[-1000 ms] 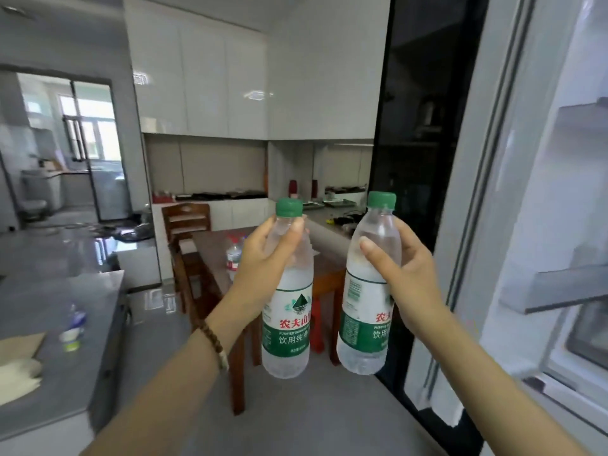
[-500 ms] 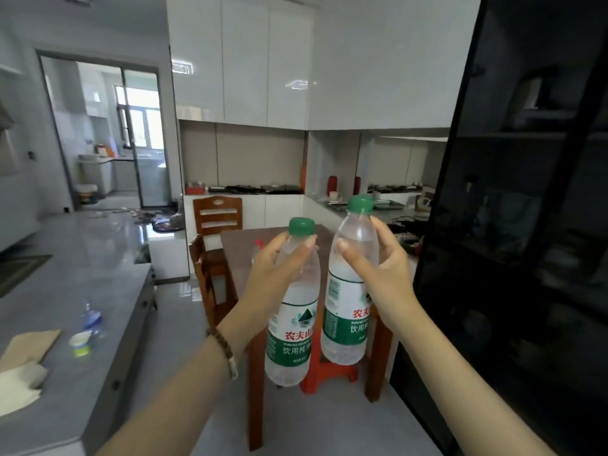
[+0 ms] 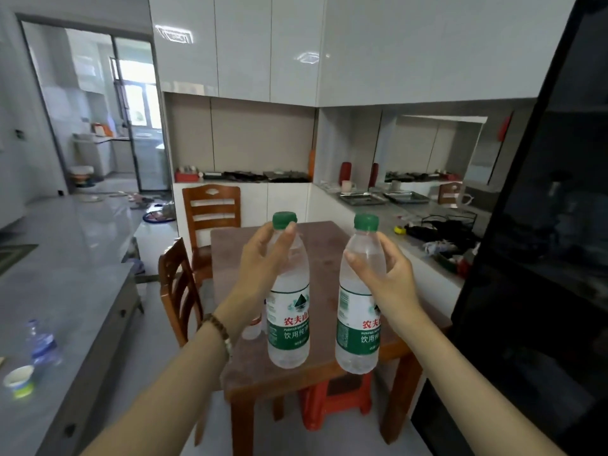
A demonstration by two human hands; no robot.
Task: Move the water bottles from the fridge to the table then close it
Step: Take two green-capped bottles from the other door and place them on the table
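Note:
My left hand point(image 3: 263, 258) grips the upper part of a clear water bottle point(image 3: 289, 330) with a green cap and green-white label. My right hand point(image 3: 388, 278) holds a second, identical water bottle point(image 3: 357, 337) the same way. Both bottles are upright, held above the near end of the brown wooden table point(image 3: 322, 255). A smaller bottle with a red band point(image 3: 252, 327) stands on the table, mostly hidden behind my left wrist. The fridge is out of view; only a dark glossy panel point(image 3: 539, 245) fills the right side.
Two wooden chairs point(image 3: 210, 205) stand at the table's left and far side, and a red plastic stool point(image 3: 332, 399) sits beneath it. A grey counter point(image 3: 65, 291) with a small bottle and a cup runs along the left. A cluttered counter point(image 3: 437, 235) lies to the right.
The view has turned left, away from the open fridge door, and come closer to the table. Both bottles now hang over the table's near end, a little farther apart.

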